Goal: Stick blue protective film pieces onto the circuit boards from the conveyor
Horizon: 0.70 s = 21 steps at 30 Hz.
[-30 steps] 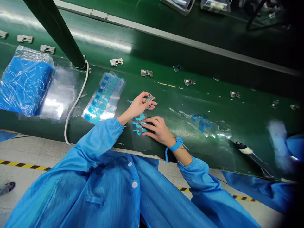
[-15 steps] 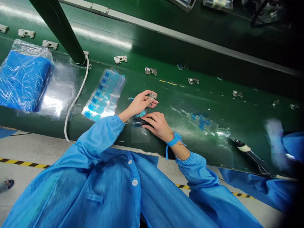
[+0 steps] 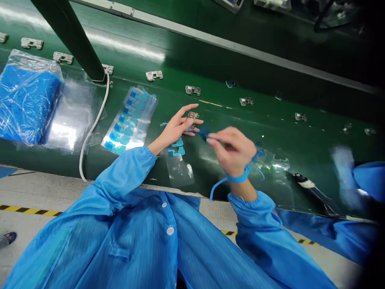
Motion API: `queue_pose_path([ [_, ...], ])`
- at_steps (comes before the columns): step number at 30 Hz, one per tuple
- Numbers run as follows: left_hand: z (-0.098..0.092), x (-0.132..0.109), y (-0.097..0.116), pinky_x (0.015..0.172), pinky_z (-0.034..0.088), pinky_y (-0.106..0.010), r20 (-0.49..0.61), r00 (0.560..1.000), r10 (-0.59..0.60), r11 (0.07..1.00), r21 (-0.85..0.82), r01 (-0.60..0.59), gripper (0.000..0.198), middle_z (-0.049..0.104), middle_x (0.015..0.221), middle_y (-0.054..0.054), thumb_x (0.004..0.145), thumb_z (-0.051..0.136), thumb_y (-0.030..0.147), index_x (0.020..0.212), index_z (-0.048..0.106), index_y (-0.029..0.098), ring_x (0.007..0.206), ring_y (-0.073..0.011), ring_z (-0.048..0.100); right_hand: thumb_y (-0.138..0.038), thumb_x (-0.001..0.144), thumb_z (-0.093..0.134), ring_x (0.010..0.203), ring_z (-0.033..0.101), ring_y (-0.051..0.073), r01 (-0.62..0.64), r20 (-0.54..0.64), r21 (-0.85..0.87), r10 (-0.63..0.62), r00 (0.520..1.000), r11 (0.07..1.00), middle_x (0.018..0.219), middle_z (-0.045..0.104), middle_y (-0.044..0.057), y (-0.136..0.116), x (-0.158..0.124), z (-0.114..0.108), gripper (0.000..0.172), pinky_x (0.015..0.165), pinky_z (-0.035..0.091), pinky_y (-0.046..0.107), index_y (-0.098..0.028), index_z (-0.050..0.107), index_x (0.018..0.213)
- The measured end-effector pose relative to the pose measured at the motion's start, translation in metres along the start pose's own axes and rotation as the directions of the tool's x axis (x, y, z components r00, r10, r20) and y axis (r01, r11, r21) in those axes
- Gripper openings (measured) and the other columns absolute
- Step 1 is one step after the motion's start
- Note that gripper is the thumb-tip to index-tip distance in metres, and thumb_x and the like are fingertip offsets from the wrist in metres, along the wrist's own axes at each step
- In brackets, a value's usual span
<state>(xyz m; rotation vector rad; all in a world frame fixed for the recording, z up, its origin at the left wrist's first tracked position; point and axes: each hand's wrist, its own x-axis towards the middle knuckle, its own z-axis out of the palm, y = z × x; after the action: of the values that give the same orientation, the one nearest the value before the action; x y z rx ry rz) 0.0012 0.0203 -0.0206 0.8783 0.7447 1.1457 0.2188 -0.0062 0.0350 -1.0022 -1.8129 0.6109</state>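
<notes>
Running across the view, a green belt surface (image 3: 258, 120) carries a spaced row of small metal boards (image 3: 154, 75) along its far part. A dark post (image 3: 72, 40) stands at its far left, with a white cable (image 3: 93, 128) curving down beside it. Nearer the person, a blue pack in clear plastic (image 3: 25, 100) lies at the left, next to a clear sheet of blue film pieces (image 3: 129, 120). A blurred blue sleeve (image 3: 369, 176) shows at the right edge. The person's blue smock (image 3: 135, 237) fills the near edge of the view. The left hand (image 3: 177, 130) lies low on the surface, its grip open and fingers spread, with a metal board (image 3: 193, 115) just beside the fingertips. The right hand (image 3: 234, 150) is raised above the surface, its grip closed, pinching a dark blue film piece (image 3: 204, 133) between thumb and finger. A blue strap (image 3: 239, 178) circles that wrist. Below the left hand, a clear strip (image 3: 179, 170) carries teal film pieces (image 3: 177, 147).
</notes>
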Motion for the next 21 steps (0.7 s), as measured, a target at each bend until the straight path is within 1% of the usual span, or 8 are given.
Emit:
queue_pose_path([
  [2, 0.004, -0.003, 0.005, 0.081, 0.069, -0.029, -0.009, 1.000, 0.011, 1.000, 0.017, -0.011, 0.050, 0.084, 0.117, -0.004, 0.102, 0.078, 0.056, 0.142, 0.063, 0.029, 0.091, -0.0181, 0.084, -0.056, 0.088, 0.097, 0.072, 0.073, 0.022, -0.238, -0.096, 0.169, 0.256, 0.962, 0.956, 0.086, 0.080, 0.002, 0.013, 0.016, 0.022, 0.026, 0.073, 0.064, 0.043, -0.033, 0.085, 0.093],
  [3, 0.005, -0.004, 0.007, 0.079, 0.069, -0.029, -0.016, 1.000, 0.002, 1.000, 0.031, -0.001, 0.047, 0.082, 0.110, -0.003, 0.100, 0.079, 0.059, 0.132, 0.066, 0.027, 0.088, -0.0174, 0.084, -0.062, 0.082, 0.100, 0.070, 0.072, 0.021, -0.314, -0.082, 0.260, 0.345, 0.935, 0.913, 0.083, 0.078, 0.001, 0.021, 0.022, 0.033, 0.037, 0.071, 0.064, 0.041, -0.031, 0.082, 0.089],
  [6, 0.008, -0.006, 0.011, 0.075, 0.069, -0.026, -0.049, 0.999, -0.023, 0.993, 0.119, 0.029, 0.051, 0.078, 0.094, 0.000, 0.093, 0.085, 0.066, 0.107, 0.066, 0.022, 0.080, -0.0153, 0.081, -0.071, 0.071, 0.103, 0.066, 0.070, 0.017, -0.408, 0.007, 0.426, 0.448, 0.894, 0.807, 0.078, 0.074, -0.001, 0.043, 0.030, 0.055, 0.052, 0.068, 0.064, 0.036, -0.028, 0.077, 0.084],
  [8, 0.009, -0.005, 0.011, 0.073, 0.069, -0.025, -0.077, 0.997, -0.016, 0.985, 0.171, 0.029, 0.052, 0.075, 0.089, 0.000, 0.090, 0.089, 0.065, 0.103, 0.065, 0.021, 0.078, -0.0144, 0.080, -0.074, 0.073, 0.101, 0.066, 0.070, 0.017, -0.419, 0.045, 0.449, 0.448, 0.893, 0.789, 0.078, 0.074, -0.001, 0.050, 0.028, 0.059, 0.054, 0.068, 0.064, 0.035, -0.027, 0.077, 0.086],
  [11, 0.008, -0.003, 0.011, 0.068, 0.068, -0.025, -0.124, 0.992, 0.001, 0.977, 0.210, 0.025, 0.047, 0.073, 0.088, 0.002, 0.093, 0.088, 0.062, 0.102, 0.065, 0.022, 0.075, -0.0136, 0.080, -0.074, 0.085, 0.092, 0.074, 0.072, 0.018, -0.367, 0.018, 0.410, 0.395, 0.919, 0.835, 0.086, 0.077, 0.001, 0.051, 0.023, 0.052, 0.049, 0.075, 0.064, 0.037, -0.027, 0.079, 0.092],
  [16, 0.005, 0.000, 0.009, 0.066, 0.069, -0.025, -0.133, 0.991, 0.023, 0.966, 0.260, 0.012, 0.041, 0.071, 0.090, 0.003, 0.094, 0.088, 0.058, 0.101, 0.065, 0.024, 0.072, -0.0130, 0.080, -0.056, 0.101, 0.082, 0.079, 0.068, 0.021, -0.165, -0.033, 0.145, 0.171, 0.985, 0.976, 0.087, 0.076, 0.002, 0.049, 0.023, 0.035, 0.030, 0.076, 0.058, 0.040, -0.028, 0.079, 0.090],
  [18, 0.004, 0.000, 0.009, 0.066, 0.069, -0.025, -0.122, 0.992, 0.018, 0.957, 0.290, 0.019, 0.041, 0.072, 0.091, 0.003, 0.095, 0.086, 0.058, 0.101, 0.064, 0.024, 0.073, -0.0130, 0.079, -0.049, 0.102, 0.080, 0.076, 0.066, 0.021, -0.111, -0.022, 0.076, 0.113, 0.993, 0.991, 0.085, 0.075, 0.002, 0.049, 0.024, 0.032, 0.024, 0.074, 0.056, 0.040, -0.028, 0.078, 0.089],
  [21, 0.006, -0.002, 0.010, 0.066, 0.067, -0.025, -0.118, 0.993, 0.015, 0.946, 0.322, 0.024, 0.038, 0.074, 0.093, 0.002, 0.097, 0.085, 0.056, 0.101, 0.064, 0.024, 0.074, -0.0133, 0.079, -0.045, 0.102, 0.079, 0.074, 0.064, 0.021, -0.080, 0.009, 0.056, 0.079, 0.997, 0.995, 0.082, 0.073, 0.002, 0.048, 0.025, 0.029, 0.022, 0.072, 0.055, 0.040, -0.028, 0.076, 0.087],
])
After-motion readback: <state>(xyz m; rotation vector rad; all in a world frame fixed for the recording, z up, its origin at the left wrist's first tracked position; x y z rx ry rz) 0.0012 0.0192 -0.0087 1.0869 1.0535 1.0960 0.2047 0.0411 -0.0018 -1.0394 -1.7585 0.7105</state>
